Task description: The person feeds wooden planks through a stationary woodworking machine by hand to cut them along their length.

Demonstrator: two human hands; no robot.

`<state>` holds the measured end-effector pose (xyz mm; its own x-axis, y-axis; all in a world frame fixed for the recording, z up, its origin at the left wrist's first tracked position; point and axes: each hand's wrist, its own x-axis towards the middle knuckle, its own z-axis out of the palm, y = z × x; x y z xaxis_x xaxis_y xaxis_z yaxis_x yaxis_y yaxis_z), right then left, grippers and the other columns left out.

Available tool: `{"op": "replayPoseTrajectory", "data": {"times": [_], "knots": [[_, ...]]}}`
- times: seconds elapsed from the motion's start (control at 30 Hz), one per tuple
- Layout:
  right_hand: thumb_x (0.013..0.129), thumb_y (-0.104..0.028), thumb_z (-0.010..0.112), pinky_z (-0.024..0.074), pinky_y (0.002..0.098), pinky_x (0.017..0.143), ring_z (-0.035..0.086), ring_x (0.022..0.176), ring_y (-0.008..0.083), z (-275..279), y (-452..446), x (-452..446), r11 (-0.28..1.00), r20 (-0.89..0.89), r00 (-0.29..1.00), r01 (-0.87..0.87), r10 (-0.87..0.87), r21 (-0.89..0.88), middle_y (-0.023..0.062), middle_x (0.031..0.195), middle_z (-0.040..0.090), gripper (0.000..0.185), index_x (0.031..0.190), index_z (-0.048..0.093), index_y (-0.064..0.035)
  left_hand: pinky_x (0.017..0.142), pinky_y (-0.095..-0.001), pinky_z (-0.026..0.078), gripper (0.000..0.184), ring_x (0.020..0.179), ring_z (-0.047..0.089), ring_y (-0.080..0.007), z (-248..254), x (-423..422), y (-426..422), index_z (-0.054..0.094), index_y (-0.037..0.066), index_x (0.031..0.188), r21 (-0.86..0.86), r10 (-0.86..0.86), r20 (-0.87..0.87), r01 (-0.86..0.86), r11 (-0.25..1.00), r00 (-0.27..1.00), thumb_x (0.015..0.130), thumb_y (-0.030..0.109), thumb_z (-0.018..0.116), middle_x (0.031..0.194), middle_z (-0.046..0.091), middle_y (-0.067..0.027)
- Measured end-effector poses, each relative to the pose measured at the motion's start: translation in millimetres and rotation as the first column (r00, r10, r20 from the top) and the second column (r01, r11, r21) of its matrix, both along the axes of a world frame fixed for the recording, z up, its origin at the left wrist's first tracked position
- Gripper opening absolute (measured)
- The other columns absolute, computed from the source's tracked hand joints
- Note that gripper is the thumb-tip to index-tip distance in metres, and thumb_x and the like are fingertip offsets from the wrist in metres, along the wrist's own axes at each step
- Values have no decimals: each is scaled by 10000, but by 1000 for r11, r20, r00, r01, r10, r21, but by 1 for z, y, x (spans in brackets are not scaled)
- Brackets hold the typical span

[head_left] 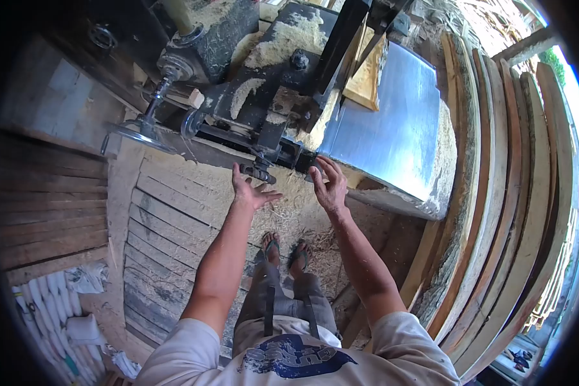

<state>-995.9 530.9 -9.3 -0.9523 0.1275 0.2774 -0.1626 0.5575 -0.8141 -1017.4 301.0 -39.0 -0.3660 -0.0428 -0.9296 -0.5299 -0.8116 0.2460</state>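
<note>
Below the front of a dark, sawdust-covered woodworking machine (289,45), my left hand (252,194) is open, palm turned up and fingers stretched out. Just above it is a black ribbed handle (258,174); whether the thumb touches this cannot be told. My right hand (332,188) is also open, its fingers apart and raised by the machine's front edge, close to the corner of the shiny metal table (392,122). Neither hand shows anything held. A yellowish piece of wood (365,80) lies on the metal table beside the black upright parts.
Long planks (495,186) stand stacked along the right. A metal handwheel (138,136) juts out at the machine's left. Sawdust and shavings cover the slatted wooden floor (174,212) around my feet. Dark boards (55,206) and white bundles (55,315) are at the left.
</note>
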Motion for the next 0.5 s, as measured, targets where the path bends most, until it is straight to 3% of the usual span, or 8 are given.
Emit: {"op": "replayPoseTrajectory", "data": {"times": [0.1, 0.17, 0.23, 0.27, 0.3, 0.37, 0.4, 0.5], "knots": [[910, -359, 655, 485, 431, 980, 595, 1186, 374, -6, -15, -32, 943, -147, 987, 104, -60, 315, 206, 1292, 613, 461, 1189, 661, 8, 871, -676, 402, 879, 1250, 432, -367, -59, -22, 7, 256, 204, 1491, 160, -4, -265, 48, 986, 964, 771, 525, 646, 1432, 415, -134], [914, -410, 630, 471, 436, 1003, 568, 1223, 371, -1, -19, -70, 677, -269, 956, 275, -117, 682, 214, 1351, 573, 523, 1226, 638, 8, 897, -605, 420, 855, 1211, 444, -364, -59, -26, 38, 253, 199, 1470, -243, 99, -334, -187, 952, 937, 731, 323, 666, 1356, 439, -142], [914, -480, 597, 547, 402, 838, 686, 994, 334, -25, -22, -75, 795, -334, 936, 116, 113, 596, 235, 1117, 683, 510, 1043, 723, -4, 944, -573, 404, 840, 1231, 429, -384, -84, -17, 53, 279, 121, 1436, -628, -53, -606, -436, 644, 794, 725, 254, 704, 1336, 437, -167], [900, -424, 636, 533, 385, 576, 679, 607, 301, 2, -32, -47, 977, 370, 916, -197, 155, 76, 196, 713, 681, 443, 712, 722, -32, 979, -553, 388, 847, 1245, 421, -398, -87, -9, 56, 285, 71, 1419, -706, -193, -683, -569, 423, 704, 723, 229, 741, 1333, 433, -187], [887, -349, 667, 427, 397, 417, 503, 348, 284, 9, -46, -5, 957, 212, 938, -288, 273, 44, 129, 446, 519, 501, 484, 594, -60, 1000, -559, 367, 851, 1265, 413, -387, -80, -6, 50, 304, 58, 1408, -863, -415, -505, -444, 240, 757, 726, 281, 762, 1362, 405, -192], [856, -252, 708, 375, 398, 412, 444, 350, 266, 21, -60, 86, 921, 104, 918, -372, 383, -113, 112, 438, 469, 489, 460, 511, -43, 1041, -572, 324, 875, 1304, 397, -363, -61, 19, 9, 341, 33, 1385, -947, -678, 30, -195, -254, 735, 731, 384, 805, 1419, 348, -204], [865, -223, 704, 348, 396, 406, 444, 355, 262, 19, -61, 127, 941, 141, 940, -285, 311, -182, 109, 433, 455, 499, 457, 485, -36, 1027, -586, 311, 740, 1248, 433, -369, -32, 21, 2, 497, 44, 1256, -860, -720, 123, -289, -421, 683, 715, 433, 821, 1350, 429, -172], [894, -161, 710, 271, 326, 391, 374, 380, 122, -3, -63, 225, 975, 339, 940, 52, 25, -217, 53, 432, 392, 542, 469, 403, -23, 981, -593, 325, 512, 1199, 445, -349, -47, 6, -16, 631, 71, 1023, -821, -847, 372, -291, -491, 380, 709, 431, 816, 1233, 501, -123]]}}
